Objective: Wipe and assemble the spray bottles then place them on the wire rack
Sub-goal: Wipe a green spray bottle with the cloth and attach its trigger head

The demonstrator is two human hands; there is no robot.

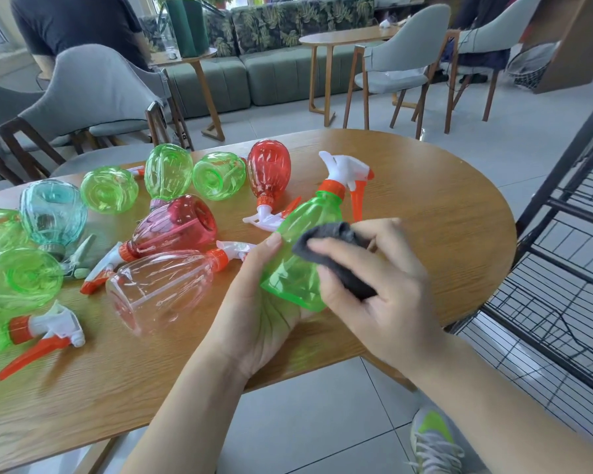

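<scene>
The green spray bottle (297, 265), its white and orange trigger head (348, 176) screwed on and pointing toward 12 o'clock, is held above the near edge of the wooden counter (425, 213). The left hand (257, 309) grips its base from below. The right hand (374, 285) presses a folded grey cloth (329, 248) against its side. Other bottles (172, 227) lie at 9 o'clock; the wire rack (569, 268) stands at 3 o'clock.

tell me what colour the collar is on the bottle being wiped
Orange, under a white sprayer, on the green bottle; collar shows clearly in the head view.
</scene>
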